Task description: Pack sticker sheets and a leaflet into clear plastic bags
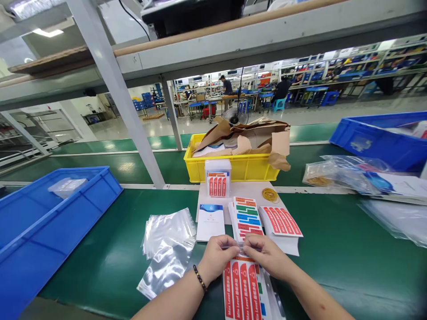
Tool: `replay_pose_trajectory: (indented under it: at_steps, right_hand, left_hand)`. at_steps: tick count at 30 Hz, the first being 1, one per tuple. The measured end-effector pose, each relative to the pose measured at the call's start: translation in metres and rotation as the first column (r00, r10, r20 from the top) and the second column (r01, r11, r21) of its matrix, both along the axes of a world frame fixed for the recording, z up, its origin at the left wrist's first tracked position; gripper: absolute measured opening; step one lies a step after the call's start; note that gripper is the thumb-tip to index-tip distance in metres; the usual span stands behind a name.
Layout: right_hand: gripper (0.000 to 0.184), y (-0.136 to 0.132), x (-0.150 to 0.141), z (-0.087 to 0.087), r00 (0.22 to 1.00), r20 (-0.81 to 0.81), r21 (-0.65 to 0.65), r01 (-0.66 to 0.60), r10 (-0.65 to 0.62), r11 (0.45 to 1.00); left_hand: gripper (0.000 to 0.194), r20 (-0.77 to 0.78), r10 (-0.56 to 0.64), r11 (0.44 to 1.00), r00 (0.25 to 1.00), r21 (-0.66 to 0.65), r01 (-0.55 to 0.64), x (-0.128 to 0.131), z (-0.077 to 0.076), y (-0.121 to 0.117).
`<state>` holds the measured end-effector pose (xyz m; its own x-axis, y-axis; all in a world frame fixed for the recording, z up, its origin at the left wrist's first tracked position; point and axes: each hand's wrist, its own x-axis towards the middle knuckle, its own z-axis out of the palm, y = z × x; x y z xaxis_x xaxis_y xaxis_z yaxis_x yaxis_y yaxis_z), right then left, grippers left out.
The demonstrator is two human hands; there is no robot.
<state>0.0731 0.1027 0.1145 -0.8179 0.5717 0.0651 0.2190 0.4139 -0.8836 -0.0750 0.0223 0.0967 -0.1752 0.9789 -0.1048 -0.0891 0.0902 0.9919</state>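
A clear plastic bag lies in front of me with red-and-white label sheets inside it. At the bag's upper edge, my left hand and my right hand pinch the plastic close together. Just beyond my fingers is a stack of multicoloured label sheets. Red label sheets lie to its right, and a white booklet with a blue top to its left. Loose clear bags are piled beside my left forearm.
Behind the papers stand a clear box of labels and a yellow bin holding brown paper. Rubber bands lie nearby. Blue bins flank both sides. A slanted metal post rises at left. People work in the background.
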Motion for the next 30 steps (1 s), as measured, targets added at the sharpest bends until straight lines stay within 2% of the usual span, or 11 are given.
replay_pose_trajectory:
  at_steps: [7,12,20,26,28,30]
  right_hand:
    - [0.019,-0.005,-0.002,0.009,0.997,0.061,0.035,-0.041,0.039,0.999]
    - [0.026,-0.004,-0.001,0.007,0.997,0.069,0.059,-0.04,0.036,0.997]
    - [0.028,-0.005,-0.003,0.005,0.99,0.118,0.15,-0.09,0.073,0.985]
    - [0.025,-0.001,0.006,0.011,0.99,0.127,0.21,-0.08,0.054,0.974]
    - [0.023,0.0,0.008,0.012,0.99,0.133,0.262,-0.073,0.039,0.962]
    - [0.021,0.001,0.009,0.012,0.99,0.137,0.319,-0.065,0.022,0.946]
  left_hand:
    - [0.01,0.002,0.015,1.0,1.0,0.008,-0.015,0.001,0.001,0.0]
    - [0.009,-0.034,0.004,0.999,0.999,0.032,-0.003,0.004,0.001,0.001]
    - [0.009,-0.223,0.011,0.996,0.975,0.087,0.008,0.005,-0.002,-0.001]
    - [0.012,-0.308,-0.006,0.993,0.951,0.107,0.041,0.003,0.004,-0.002]
    - [0.014,-0.364,-0.003,0.987,0.931,0.147,0.06,0.001,0.006,-0.004]
    - [0.015,-0.41,0.064,0.974,0.91,0.226,0.033,-0.002,0.007,-0.005]
